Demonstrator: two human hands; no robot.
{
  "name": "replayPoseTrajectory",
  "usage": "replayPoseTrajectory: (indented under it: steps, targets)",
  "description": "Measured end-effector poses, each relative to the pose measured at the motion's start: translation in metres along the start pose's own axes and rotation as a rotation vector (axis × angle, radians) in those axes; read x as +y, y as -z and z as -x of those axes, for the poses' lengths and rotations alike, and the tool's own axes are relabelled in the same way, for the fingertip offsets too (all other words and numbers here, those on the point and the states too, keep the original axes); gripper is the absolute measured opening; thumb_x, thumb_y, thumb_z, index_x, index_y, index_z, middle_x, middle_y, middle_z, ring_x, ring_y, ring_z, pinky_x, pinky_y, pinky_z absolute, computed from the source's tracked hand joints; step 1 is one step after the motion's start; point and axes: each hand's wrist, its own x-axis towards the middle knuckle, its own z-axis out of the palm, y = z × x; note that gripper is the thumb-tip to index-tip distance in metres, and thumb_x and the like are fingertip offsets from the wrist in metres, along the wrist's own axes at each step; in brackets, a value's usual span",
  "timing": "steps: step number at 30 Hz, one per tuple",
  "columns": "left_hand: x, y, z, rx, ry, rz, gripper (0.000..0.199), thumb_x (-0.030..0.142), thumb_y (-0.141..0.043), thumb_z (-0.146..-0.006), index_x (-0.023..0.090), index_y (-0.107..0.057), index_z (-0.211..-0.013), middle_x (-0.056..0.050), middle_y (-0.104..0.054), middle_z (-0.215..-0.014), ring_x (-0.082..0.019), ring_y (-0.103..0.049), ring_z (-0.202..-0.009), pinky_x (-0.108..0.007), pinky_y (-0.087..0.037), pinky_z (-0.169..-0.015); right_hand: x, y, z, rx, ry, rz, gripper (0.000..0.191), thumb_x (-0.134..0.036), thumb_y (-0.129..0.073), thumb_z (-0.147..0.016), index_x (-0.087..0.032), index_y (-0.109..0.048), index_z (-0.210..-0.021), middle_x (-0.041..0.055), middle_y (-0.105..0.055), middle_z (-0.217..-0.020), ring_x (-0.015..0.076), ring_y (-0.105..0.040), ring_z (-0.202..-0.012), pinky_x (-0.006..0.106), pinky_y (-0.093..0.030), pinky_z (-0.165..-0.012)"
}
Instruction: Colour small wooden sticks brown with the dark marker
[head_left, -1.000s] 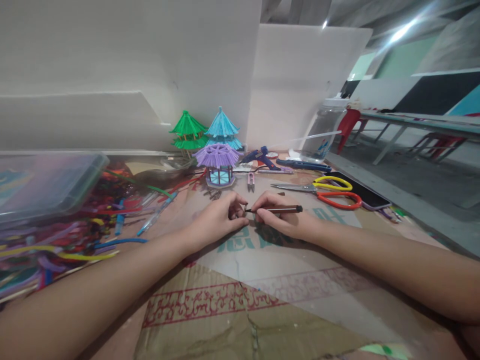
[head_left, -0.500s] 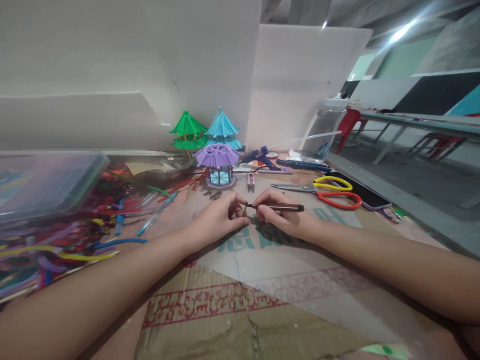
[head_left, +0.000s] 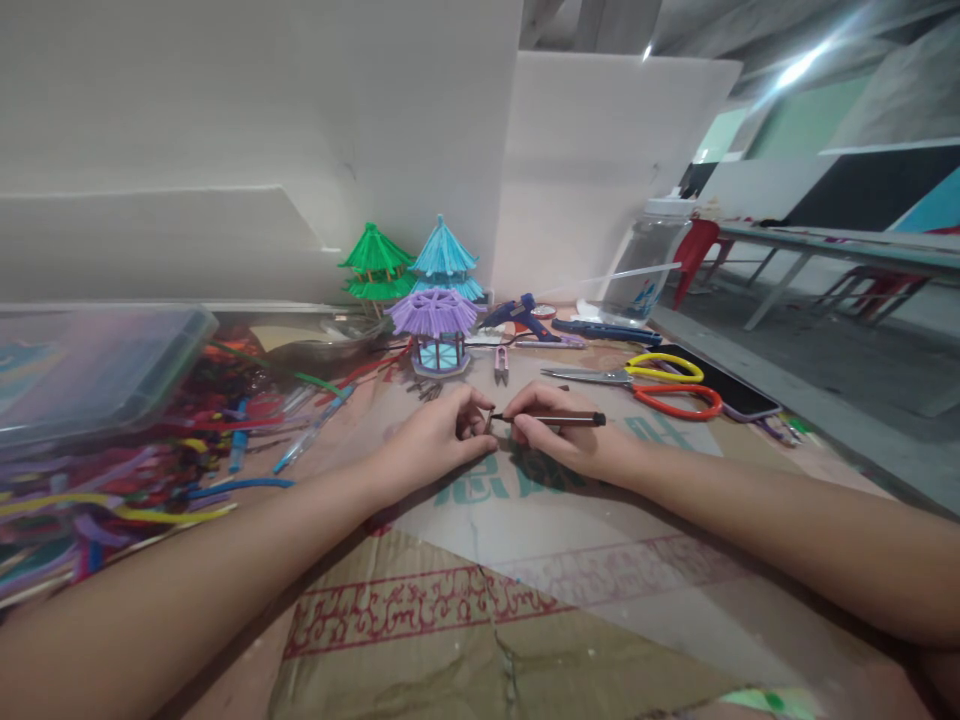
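Note:
My left hand (head_left: 454, 425) pinches a short, thin stick (head_left: 490, 420) upright between thumb and fingertips. In my right hand (head_left: 559, 425) is a dark brown marker pen (head_left: 574, 418), held level, its tip at the stick. Whether the tip touches the stick is too small to tell. Just beyond the hands stands a small pavilion model (head_left: 437, 330) with a purple fringed roof. Behind it are a green-roofed model (head_left: 376, 265) and a light blue one (head_left: 444, 255). Thread snips (head_left: 502, 365) lie beside the purple model.
Scissors (head_left: 667, 385) with yellow and red handles lie right of my hands, by a phone (head_left: 739, 385). Behind are a glue gun (head_left: 525, 315), a blue-handled tool (head_left: 607, 331) and a clear bottle (head_left: 646, 265). Pipe cleaners (head_left: 135, 505) and a plastic box (head_left: 105, 365) crowd the left.
The marker has shifted very slightly along the stick with my right hand. My left hand keeps its pinch, and the other things stay where they were.

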Motion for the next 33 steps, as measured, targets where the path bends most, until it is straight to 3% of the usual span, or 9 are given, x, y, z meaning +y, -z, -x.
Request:
replayPoseTrajectory:
  steps: [10,16,24,33]
  targets:
    - [0.0013,0.0,0.0007,-0.005,0.01,-0.009,0.031,0.034,-0.066,-0.084,0.021,-0.053,-0.108,0.001,-0.061,-0.083,-0.017,-0.059,-0.076,-0.029,-0.044,-0.067,-0.0008,0.0006,-0.0009,-0.035,0.063,0.06,0.01,-0.025,-0.055,-0.093,-0.018,-0.061,-0.097,0.0015,-0.07,-0.076,0.0118,-0.061,-0.061,0.023,-0.045,-0.056]
    - [0.0019,0.0001,0.0003,0.019,0.002,-0.034,0.029,0.031,-0.066,-0.083,0.021,-0.051,-0.105,0.003,-0.057,-0.079,-0.016,-0.057,-0.073,-0.028,-0.042,-0.065,-0.001,-0.0001,-0.0011,0.035,0.006,0.042,0.01,-0.026,-0.053,-0.094,-0.019,-0.06,-0.098,0.0009,-0.068,-0.075,0.0127,-0.062,-0.063,0.024,-0.047,-0.059]
    - [-0.0019,-0.0007,0.0001,0.016,0.002,-0.028,0.029,0.031,-0.066,-0.085,0.02,-0.052,-0.108,0.003,-0.058,-0.081,-0.016,-0.057,-0.073,-0.029,-0.042,-0.065,-0.0012,-0.0001,-0.0008,-0.035,0.042,0.067,0.011,-0.025,-0.055,-0.093,-0.019,-0.061,-0.098,0.0011,-0.07,-0.076,0.0124,-0.061,-0.061,0.024,-0.046,-0.057]
    - [0.0041,0.0005,0.0005,0.007,0.004,-0.039,0.026,0.032,-0.066,-0.084,0.022,-0.052,-0.103,0.002,-0.059,-0.08,-0.017,-0.058,-0.073,-0.029,-0.042,-0.066,-0.003,0.0004,-0.0008,0.01,0.002,0.062,0.01,-0.025,-0.054,-0.093,-0.019,-0.061,-0.097,0.0013,-0.069,-0.076,0.0137,-0.063,-0.065,0.025,-0.048,-0.061]
